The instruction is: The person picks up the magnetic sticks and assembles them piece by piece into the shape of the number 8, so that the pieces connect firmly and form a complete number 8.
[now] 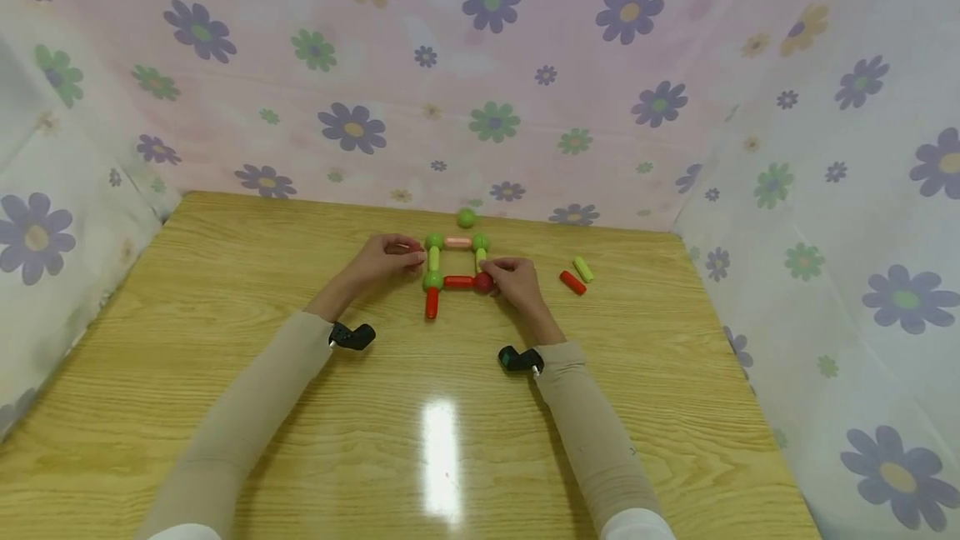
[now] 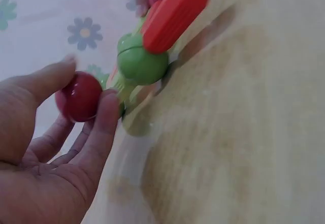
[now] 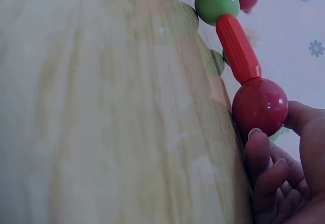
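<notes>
My left hand (image 1: pixel 386 261) pinches a loose red ball (image 2: pixel 80 97) between thumb and fingers, just left of a square frame of balls and rods. With fingertips and thumb, my right hand (image 1: pixel 516 280) grips the red corner ball (image 3: pixel 260 106) at the frame's near right. A red rod (image 1: pixel 458 282) joins that ball to a green ball (image 1: pixel 432 281) at the near left. From this green ball another red rod (image 1: pixel 432 303) sticks out toward me. Two more green balls form the far corners, with a pink rod (image 1: pixel 457 242) between them. Yellow-green rods (image 1: pixel 434 259) make the sides.
A spare green ball (image 1: pixel 467 217) sits behind the frame, near the table's back edge. Right of my right hand, a loose red rod (image 1: pixel 573 282) and a yellow-green rod (image 1: pixel 582 269) lie on the wooden table (image 1: pixel 360 440). Flowered cloth (image 1: pixel 487 65) hangs behind and at the sides.
</notes>
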A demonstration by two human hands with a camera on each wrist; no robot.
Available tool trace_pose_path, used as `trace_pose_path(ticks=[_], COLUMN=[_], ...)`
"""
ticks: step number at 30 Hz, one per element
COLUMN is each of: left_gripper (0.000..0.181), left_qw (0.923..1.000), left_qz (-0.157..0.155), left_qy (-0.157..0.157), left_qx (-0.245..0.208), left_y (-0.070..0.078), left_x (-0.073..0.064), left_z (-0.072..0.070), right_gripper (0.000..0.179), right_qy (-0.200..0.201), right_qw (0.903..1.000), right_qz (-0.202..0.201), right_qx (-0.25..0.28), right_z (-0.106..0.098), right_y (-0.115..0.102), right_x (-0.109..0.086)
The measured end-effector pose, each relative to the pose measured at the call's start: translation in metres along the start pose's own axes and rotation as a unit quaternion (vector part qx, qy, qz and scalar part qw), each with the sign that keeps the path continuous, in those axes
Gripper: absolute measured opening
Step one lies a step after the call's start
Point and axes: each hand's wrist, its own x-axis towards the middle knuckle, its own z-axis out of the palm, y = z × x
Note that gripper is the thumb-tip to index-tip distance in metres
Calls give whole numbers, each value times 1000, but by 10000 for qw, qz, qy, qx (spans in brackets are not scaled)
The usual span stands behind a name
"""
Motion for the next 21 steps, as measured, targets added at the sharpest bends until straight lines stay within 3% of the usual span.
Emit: trace_pose_path(ticks=[6,12,21], left_gripper=[45,46,46], left_qw=[9961,9954,9961], left_qz=[-10,137,98], left_qy=[-375,-635,-623], left_qx=[795,698,615], left_y=[-2,-7,-12], left_x=[-26,-42,-55], left_z=[5,14,20], right_gripper=[34,33,33], right_qy=[14,20,42], right_qw=[10000,10000,9999], right_qz=[16,22,78], right_qx=[4,-15,-65], right_z=[1,0,1], right_y=[0,-2,-1], right_x=[-2,-3,-3])
